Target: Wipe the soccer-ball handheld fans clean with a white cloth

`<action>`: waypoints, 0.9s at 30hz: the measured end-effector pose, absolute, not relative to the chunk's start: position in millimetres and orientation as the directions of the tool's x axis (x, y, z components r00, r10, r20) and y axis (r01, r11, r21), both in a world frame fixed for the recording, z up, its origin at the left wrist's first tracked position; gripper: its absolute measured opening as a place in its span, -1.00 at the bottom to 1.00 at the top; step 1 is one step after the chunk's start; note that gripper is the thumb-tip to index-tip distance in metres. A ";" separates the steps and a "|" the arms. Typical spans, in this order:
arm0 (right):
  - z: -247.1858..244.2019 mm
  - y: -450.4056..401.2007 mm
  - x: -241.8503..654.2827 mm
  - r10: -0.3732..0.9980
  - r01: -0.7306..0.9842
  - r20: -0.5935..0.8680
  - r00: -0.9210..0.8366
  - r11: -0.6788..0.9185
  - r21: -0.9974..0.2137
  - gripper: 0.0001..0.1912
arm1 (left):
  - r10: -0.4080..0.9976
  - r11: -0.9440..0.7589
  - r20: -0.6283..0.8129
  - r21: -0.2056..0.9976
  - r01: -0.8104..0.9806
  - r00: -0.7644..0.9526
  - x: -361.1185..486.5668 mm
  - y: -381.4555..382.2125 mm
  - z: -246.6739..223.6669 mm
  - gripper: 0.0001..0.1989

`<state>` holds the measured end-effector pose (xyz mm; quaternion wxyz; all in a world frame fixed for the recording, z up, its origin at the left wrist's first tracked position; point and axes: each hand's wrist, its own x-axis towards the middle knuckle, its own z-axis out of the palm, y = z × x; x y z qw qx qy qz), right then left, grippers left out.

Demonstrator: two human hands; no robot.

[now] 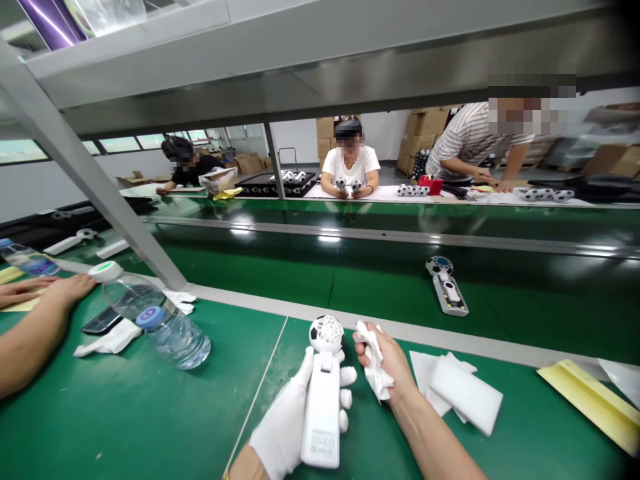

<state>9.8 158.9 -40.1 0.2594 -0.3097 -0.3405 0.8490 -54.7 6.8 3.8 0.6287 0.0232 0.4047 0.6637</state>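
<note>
My left hand (285, 421), in a white glove, is wrapped around a white handheld fan (321, 410). The fan's round, grilled head carries a black-and-white football pattern and points away from me, with small print near the lower end of its handle. Just to the right, my bare right hand (387, 360) grips a crumpled white tissue (374, 363) close to the fan's head but apart from it. Right of that wrist, a white foam block (467, 393) lies on thin white sheets (425, 377).
An opened fan body (449, 287) lies on the green conveyor belt (280, 267). Water bottles (175, 337) and a white glove (113, 339) are at left, near a co-worker's arm (37, 340). Yellow paper (590, 400) lies at right. A slanted post (100, 167) and overhead shelf (300, 60) frame the bench.
</note>
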 end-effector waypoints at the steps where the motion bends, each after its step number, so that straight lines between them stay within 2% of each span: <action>1: -40.4 158.9 9.0 0.653 -0.241 -0.344 -0.674 -0.635 -0.734 -0.70 | 0.855 0.087 -0.469 0.553 -0.829 -0.223 -53.1 8.0 3.9 -0.52; 6: -43.0 159.0 6.0 0.648 -0.244 -0.334 -0.684 -0.635 -0.733 -0.69 | 0.855 -0.038 -0.437 0.482 -0.875 -0.278 -50.4 10.5 4.5 -0.52; 15: -46.2 157.7 7.9 0.643 -0.209 -0.324 -0.694 -0.611 -0.763 -0.66 | 0.845 -0.132 -0.433 0.401 -0.907 -0.314 -55.9 8.0 -4.6 -0.56; 23: -43.7 155.2 9.1 0.603 -0.054 -0.349 -0.718 -0.548 -0.835 -0.64 | 0.826 -0.224 -0.414 0.380 -0.897 -0.382 -64.9 6.7 -10.2 -0.63; 27: -41.5 142.2 7.4 0.589 0.065 -0.305 -0.748 -0.392 -0.918 -0.62 | 0.794 -0.326 -0.373 0.407 -0.853 -0.481 -77.6 6.2 -13.5 -0.72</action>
